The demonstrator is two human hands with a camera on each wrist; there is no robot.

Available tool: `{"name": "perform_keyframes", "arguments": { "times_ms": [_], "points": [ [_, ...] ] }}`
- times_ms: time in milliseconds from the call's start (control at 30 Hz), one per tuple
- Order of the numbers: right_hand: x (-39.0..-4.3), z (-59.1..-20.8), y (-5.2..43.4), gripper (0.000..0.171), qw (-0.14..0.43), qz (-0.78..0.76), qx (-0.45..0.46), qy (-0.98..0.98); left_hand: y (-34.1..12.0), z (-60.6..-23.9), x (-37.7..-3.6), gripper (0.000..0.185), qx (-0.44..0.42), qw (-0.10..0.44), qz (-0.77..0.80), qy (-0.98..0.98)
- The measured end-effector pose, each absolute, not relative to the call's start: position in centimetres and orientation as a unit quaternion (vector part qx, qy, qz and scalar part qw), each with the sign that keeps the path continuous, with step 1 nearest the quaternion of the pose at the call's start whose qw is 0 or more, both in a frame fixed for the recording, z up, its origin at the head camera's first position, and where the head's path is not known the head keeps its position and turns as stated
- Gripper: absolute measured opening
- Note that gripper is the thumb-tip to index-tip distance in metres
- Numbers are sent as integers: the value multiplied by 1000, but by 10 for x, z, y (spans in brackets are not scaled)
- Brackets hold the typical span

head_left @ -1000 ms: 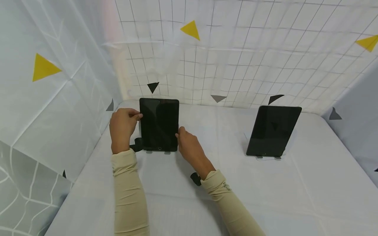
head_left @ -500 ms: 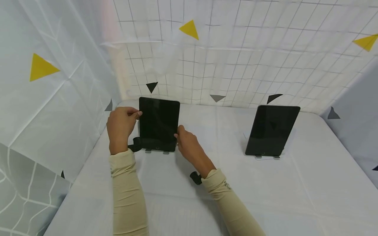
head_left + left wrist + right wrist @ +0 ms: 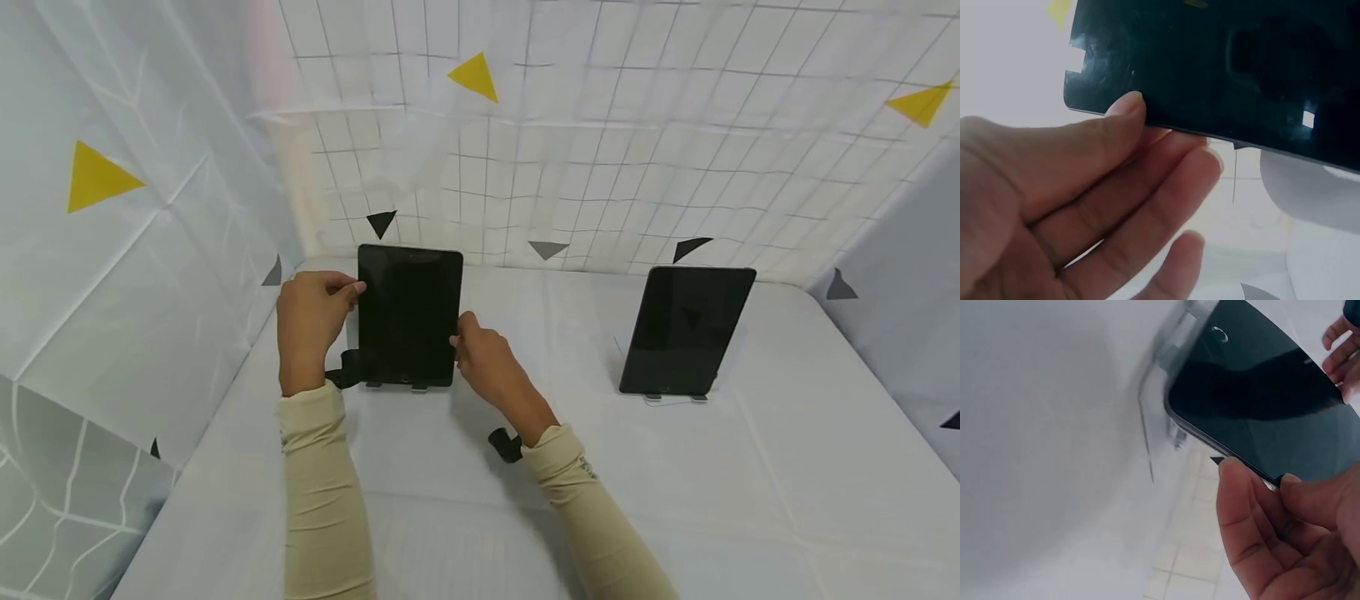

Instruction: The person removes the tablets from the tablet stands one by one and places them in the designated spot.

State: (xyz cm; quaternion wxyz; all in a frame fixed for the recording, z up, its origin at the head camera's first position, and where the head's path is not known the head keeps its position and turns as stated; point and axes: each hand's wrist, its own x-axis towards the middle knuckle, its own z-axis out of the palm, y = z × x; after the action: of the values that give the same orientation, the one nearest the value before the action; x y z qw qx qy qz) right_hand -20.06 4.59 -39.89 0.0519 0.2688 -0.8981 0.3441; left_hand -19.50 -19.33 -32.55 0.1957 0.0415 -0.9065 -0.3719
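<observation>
Head view first: both hands are working the left tablet (image 3: 408,315), which is standing upright in a small clear stand (image 3: 393,386) at the back left of the white-covered counter (image 3: 675,500). The left hand (image 3: 309,323) is pinching the tablet's left edge near the top, thumb in front. The right hand (image 3: 487,367) is pinching the right edge about halfway down. A second tablet (image 3: 686,332) is leaning in its own stand well apart to the right. The side wall (image 3: 150,275) is sitting close on the left, so the open room is toward the front and the middle.

Left wrist view: the thumb (image 3: 1094,134) is pressing against the glass face of the tablet (image 3: 1222,62) and the other fingers (image 3: 1147,200) are spreading out behind the edge. The grip is a light pinch, not a wrap.

Right wrist view: thumb and fingertips (image 3: 1235,487) are nipping the thin edge of the tablet (image 3: 1260,406), with the clear stand (image 3: 1175,359) showing under it.

My guess is it's stiff, thin, fairly light, and that glossy glass is looking slippery and crackable, so taking it by both long edges like this seems the safe hold. I'd be watching the stand's front lips at the bottom edge.
</observation>
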Motion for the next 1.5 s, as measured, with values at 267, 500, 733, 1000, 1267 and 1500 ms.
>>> {"name": "perform_keyframes", "arguments": {
  "times_ms": [267,500,733,1000,1267,1500],
  "points": [
    [-201,-381,66,7,36,357,265,-895,-184,-326,-201,19,11,197,-377,-905],
    [-204,-375,88,11,20,380,246,-891,-169,-327,-206,19,-22,190,-391,-901],
    [-205,-368,103,13,8,380,231,-896,-157,-326,-210,19,-41,178,-399,-898],
    [-205,-361,120,16,-19,380,212,-900,-145,-329,-213,20,-61,156,-412,-895],
    [-205,-351,136,17,-51,372,201,-905,-134,-330,-216,17,-78,144,-414,-896],
    [-205,-346,148,18,-66,363,196,-909,-124,-333,-218,16,-90,128,-420,-894]
  ]
}}
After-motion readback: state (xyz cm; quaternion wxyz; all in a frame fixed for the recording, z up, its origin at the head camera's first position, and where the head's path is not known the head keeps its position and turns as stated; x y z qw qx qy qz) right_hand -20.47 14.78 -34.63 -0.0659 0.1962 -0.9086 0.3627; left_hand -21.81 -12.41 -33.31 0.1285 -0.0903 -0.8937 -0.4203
